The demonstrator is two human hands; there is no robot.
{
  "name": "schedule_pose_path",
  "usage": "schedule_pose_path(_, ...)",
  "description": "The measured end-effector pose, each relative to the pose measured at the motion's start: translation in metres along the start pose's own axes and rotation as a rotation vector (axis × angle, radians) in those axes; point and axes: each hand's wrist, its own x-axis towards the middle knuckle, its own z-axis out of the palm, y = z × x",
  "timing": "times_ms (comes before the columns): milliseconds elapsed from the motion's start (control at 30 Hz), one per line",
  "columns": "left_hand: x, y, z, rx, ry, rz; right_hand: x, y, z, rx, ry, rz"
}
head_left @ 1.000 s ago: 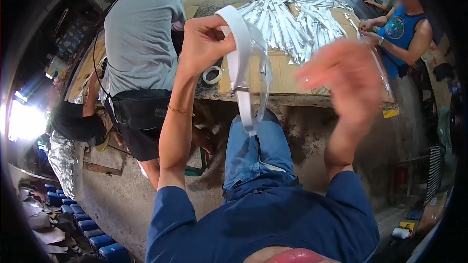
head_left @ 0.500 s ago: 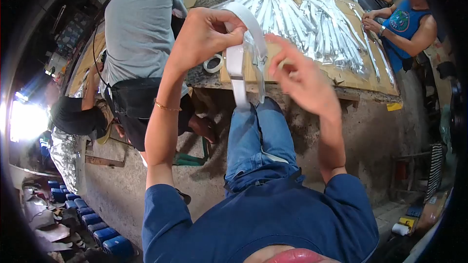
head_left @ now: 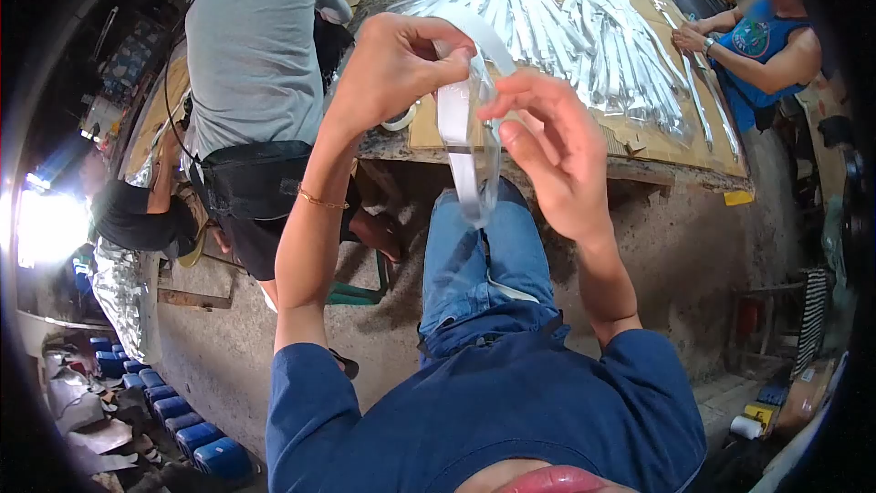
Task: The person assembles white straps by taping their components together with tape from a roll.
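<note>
A white strap in clear plastic (head_left: 454,117) hangs in a loop from my left hand (head_left: 392,71), whose thumb and fingers pinch its upper part. The lower end of the loop hangs above my knees. Close to the right side of the strap is my right hand (head_left: 558,151), with its fingers curved and apart. Its fingertips are near the plastic; whether they touch it I cannot tell. Beyond my hands, a large pile of plastic-wrapped white strips (head_left: 602,55) lies on the cardboard-covered table (head_left: 657,169).
A person in a grey shirt (head_left: 255,55) stands at the left side of the table, and another in a blue top (head_left: 753,41) is at the right. A tape roll (head_left: 399,119) lies near the table edge. Blue containers (head_left: 219,458) line the lower left floor.
My right hand has moved slightly left and turned, with its fingers nearer the strap. The strap's lower end has swung to the right. The person in grey has shifted left.
</note>
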Motion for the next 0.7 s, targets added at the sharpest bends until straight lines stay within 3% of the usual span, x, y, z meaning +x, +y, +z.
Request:
schedule_pose_path(200, 0.001, -0.008, 0.003, -0.099, -0.069, 0.010, 0.045, 0.008, -0.037, -0.170, 0.181, -0.057)
schedule_pose_path(267, 0.000, -0.004, 0.003, -0.120, -0.070, 0.012, 0.057, 0.009, -0.057, 0.015, -0.157, 0.101)
schedule_pose_path(367, 0.000, -0.002, 0.005, -0.163, -0.062, 0.020, 0.064, 0.004, -0.054, -0.104, -0.262, 0.120)
schedule_pose_path(700, 0.004, 0.002, 0.009, -0.223, -0.022, 0.036, 0.064, 0.002, -0.039, -0.298, -0.173, 0.022)
